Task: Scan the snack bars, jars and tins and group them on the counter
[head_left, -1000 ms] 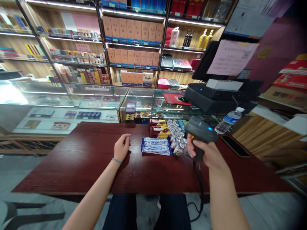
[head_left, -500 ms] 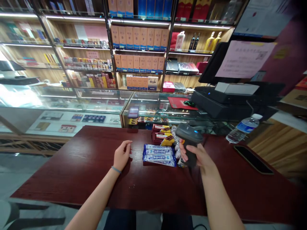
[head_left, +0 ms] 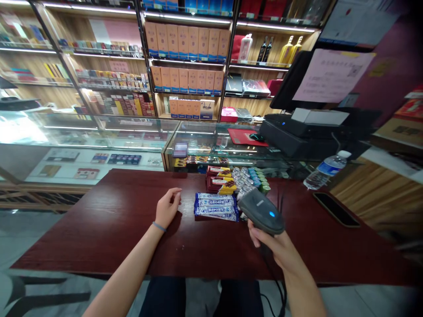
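My right hand [head_left: 267,240] is wrapped round the handle of a dark grey barcode scanner [head_left: 261,210], whose blue light is lit; a black cable trails down from it. The scanner's head points away from me, over the right end of several blue-and-white wrapped bars [head_left: 216,207]. Behind those bars lie stacked dark red and yellow chocolate packets [head_left: 220,182]. Small clear, blue and green-topped containers [head_left: 253,177] stand in rows beside the packets, partly covered by the scanner. My left hand [head_left: 168,206] rests on the table left of the bars, fingers loosely bent and apart, holding nothing.
The dark red wooden table [head_left: 122,229] spans the foreground. On its right are a water bottle [head_left: 327,169] and a black phone [head_left: 335,209]. A glass display counter [head_left: 201,132] stands behind, with a monitor [head_left: 291,83] and a mouse [head_left: 257,137] on it.
My right hand has drawn the scanner back towards me and turned it, so its top now shows and the small containers are uncovered. My left hand stays in place. The view has shifted slightly.
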Tool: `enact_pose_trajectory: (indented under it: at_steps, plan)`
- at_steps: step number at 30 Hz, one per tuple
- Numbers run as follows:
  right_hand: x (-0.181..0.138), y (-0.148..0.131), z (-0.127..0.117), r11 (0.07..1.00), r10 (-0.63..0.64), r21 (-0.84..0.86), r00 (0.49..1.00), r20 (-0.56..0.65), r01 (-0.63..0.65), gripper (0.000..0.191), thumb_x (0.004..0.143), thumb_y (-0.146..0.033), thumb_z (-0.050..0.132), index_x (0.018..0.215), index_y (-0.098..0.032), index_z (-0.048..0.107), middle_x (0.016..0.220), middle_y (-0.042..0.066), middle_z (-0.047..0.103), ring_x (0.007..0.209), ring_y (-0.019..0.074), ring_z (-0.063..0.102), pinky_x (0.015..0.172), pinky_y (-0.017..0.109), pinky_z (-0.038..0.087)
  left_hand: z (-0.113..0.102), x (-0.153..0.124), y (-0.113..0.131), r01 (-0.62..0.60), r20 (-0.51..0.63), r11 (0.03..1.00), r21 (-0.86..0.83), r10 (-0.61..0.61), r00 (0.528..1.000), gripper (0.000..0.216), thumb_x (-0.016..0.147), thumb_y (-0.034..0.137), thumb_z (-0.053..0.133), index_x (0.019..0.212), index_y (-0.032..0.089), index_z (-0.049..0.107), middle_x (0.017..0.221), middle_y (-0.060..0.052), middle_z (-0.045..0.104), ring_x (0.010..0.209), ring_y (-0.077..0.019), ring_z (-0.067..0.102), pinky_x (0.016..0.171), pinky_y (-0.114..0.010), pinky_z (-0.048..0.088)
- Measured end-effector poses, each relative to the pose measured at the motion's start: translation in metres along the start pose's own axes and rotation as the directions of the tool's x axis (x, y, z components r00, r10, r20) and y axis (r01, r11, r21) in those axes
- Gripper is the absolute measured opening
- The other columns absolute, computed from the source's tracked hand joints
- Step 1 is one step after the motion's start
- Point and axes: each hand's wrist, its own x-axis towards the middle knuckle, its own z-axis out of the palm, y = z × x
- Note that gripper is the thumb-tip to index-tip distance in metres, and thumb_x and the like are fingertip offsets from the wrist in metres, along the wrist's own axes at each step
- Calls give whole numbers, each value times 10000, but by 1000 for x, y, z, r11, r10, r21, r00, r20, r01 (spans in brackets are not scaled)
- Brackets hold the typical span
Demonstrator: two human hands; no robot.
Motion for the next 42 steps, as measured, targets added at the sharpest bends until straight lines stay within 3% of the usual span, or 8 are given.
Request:
enact_pose_trajectory:
  at_steps: [5,10,14,20,26,29,35,42]
  plan:
    - [-19,4,10,998,2,67,997,-77,3,254,839,-418,789,898,-189,696,706,-11,598,481,104,468,506,274,362,0,18,78,-433,-102,893,123,445,889,301,838,462,743,785,204,597,1416,-128,551,1399,-332,464,1143,-524,413]
    - [-22,7,12,1000,7,16,998,-69,-6,277,851,-418,786,839,-169,666,601,-33,562,483,100,465,531,261,351,-5,33,160,-649,-136,741,176,671,729,331,794,432,802,698,213,572,1537,-51,422,1519,-374,257,1238,-615,225]
    - [-26,4,13,1000,-4,-18,995,-102,2,298,866,-442,765,874,-168,648,536,-52,535,454,99,439,514,256,323,-3,29,127,-583,-175,803,126,597,783,234,890,383,697,776,208,592,1400,-105,553,1366,-298,490,1144,-523,413]
    - [-28,-4,16,994,-11,-108,987,-162,-7,327,857,-473,753,822,-164,654,472,-60,511,428,108,419,510,268,333,9,-1,17,-153,-221,988,-28,143,965,193,969,376,569,1014,193,611,777,5,659,666,-127,641,695,-258,532]
    - [-36,3,18,985,57,-154,986,-160,-82,443,873,-511,722,612,-191,561,450,-26,523,425,113,460,493,258,343,8,-11,2,-111,15,990,92,111,994,221,962,405,579,1028,209,657,817,-2,695,710,-135,645,694,-245,499]
    - [-49,8,19,974,129,-161,974,-187,-160,454,857,-524,737,606,-191,559,442,-25,523,410,109,463,476,245,347,8,-11,10,-243,193,966,92,222,956,238,969,411,582,1076,214,661,913,-29,700,806,-156,658,749,-263,515]
    - [-78,17,19,970,150,-151,956,-253,-192,471,846,-562,735,605,-191,573,435,-23,520,428,115,470,510,253,383,15,-18,23,-605,541,777,173,438,718,413,918,460,666,1271,246,652,1155,-100,656,1070,-253,611,933,-387,489]
    - [-84,23,19,972,139,-148,955,-264,-182,468,855,-548,731,599,-187,580,438,-18,520,426,119,469,499,254,359,41,-26,37,-682,589,653,330,422,689,430,965,400,605,1365,245,609,1199,-118,638,1112,-279,560,942,-434,442]
